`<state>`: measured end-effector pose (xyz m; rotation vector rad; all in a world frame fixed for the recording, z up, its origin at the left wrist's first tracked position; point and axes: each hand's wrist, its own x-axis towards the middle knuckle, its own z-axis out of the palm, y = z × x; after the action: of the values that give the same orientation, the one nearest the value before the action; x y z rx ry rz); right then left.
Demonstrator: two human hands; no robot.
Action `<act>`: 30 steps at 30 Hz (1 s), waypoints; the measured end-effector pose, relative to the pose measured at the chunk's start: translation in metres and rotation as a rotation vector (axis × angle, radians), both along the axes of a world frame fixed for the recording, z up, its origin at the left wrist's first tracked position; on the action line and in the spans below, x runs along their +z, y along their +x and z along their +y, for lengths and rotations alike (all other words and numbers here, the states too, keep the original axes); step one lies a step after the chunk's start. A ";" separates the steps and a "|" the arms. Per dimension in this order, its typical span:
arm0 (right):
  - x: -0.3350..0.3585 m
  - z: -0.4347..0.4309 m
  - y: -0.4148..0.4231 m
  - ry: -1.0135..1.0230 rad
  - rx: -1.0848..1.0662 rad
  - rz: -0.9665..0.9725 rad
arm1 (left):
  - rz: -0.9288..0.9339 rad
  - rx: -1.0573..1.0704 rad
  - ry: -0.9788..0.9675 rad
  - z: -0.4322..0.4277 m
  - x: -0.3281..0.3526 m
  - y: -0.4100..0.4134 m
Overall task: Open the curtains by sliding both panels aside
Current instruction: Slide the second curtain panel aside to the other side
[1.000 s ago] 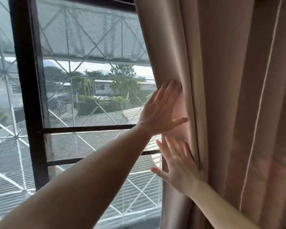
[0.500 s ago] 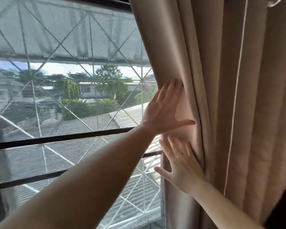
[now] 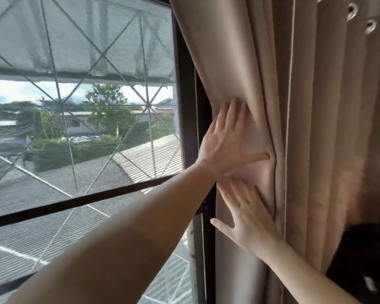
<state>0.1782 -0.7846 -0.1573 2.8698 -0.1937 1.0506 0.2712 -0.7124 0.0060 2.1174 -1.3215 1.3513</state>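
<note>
A beige curtain panel (image 3: 316,128) hangs bunched in folds on the right, its metal eyelets showing at the top right. My left hand (image 3: 226,143) lies flat on the curtain's inner edge, fingers spread, thumb pressed into a fold. Just below it my right hand (image 3: 248,218) is also pressed flat against the fabric, fingers apart. Neither hand closes around the cloth. The curtain's edge sits just past the dark window frame post (image 3: 187,128). No other panel is in view.
The window (image 3: 81,128) on the left is uncovered, with a dark horizontal bar (image 3: 75,200) and a wire mesh with diagonal struts outside. A dark object (image 3: 364,257) sits at the lower right beside the curtain.
Both hands have pushed the curtain's edge to the right, past the window frame post. The folds are tighter and more glass shows.
</note>
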 end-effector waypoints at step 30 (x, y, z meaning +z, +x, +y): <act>0.013 -0.197 0.017 -0.065 0.017 0.075 | 0.116 0.094 -0.020 -0.175 0.012 0.004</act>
<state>0.1949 -0.9816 -0.1444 2.8509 -0.1276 0.9320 0.2754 -0.8879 0.0182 2.2331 -1.1730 1.2502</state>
